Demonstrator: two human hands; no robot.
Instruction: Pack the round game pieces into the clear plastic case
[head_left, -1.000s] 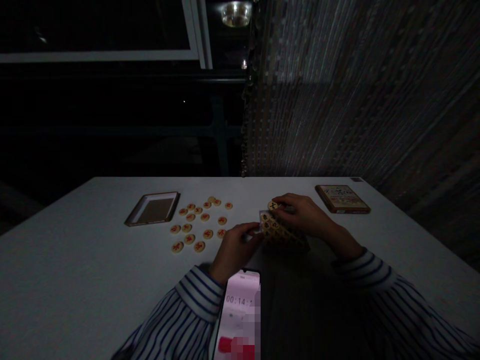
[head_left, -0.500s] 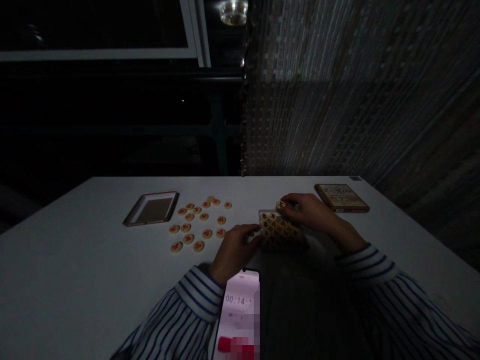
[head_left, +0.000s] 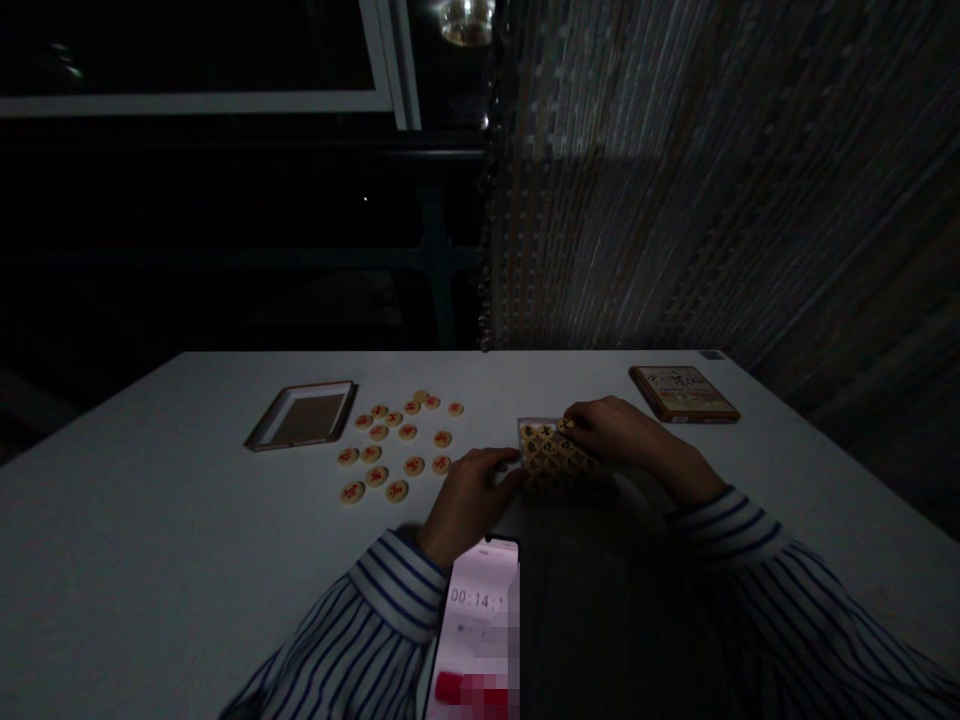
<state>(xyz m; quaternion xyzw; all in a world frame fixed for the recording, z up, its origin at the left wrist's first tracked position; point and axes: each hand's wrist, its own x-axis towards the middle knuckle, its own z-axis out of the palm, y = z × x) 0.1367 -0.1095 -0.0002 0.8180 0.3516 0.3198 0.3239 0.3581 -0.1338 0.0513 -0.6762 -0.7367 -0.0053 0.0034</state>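
A clear plastic tray point(head_left: 531, 424) stands on the table with rows of black-marked Chinese chess pieces point(head_left: 551, 465) in it. My left hand point(head_left: 471, 500) grips the tray's left side between thumb and fingers. At the tray's far edge, my right hand point(head_left: 622, 435) pinches a black-marked Chinese chess piece point(head_left: 565, 425), which sits in line with the far row. To the left of my left hand, several red-marked Chinese chess pieces point(head_left: 377, 476) lie scattered, face up for the most part. The near right part of the tray is in deep shadow.
On the left lies an open shallow box half point(head_left: 315, 418). A printed box lid point(head_left: 686, 393) rests at the far right. Near my left wrist, a phone point(head_left: 480, 620) shows a running timer on the white table point(head_left: 187, 560). Behind hangs a bead curtain point(head_left: 600, 200).
My right hand has moved slightly right and down, bringing the pinched chess piece from above the tray's far edge into the far row. My left hand stays on the tray.
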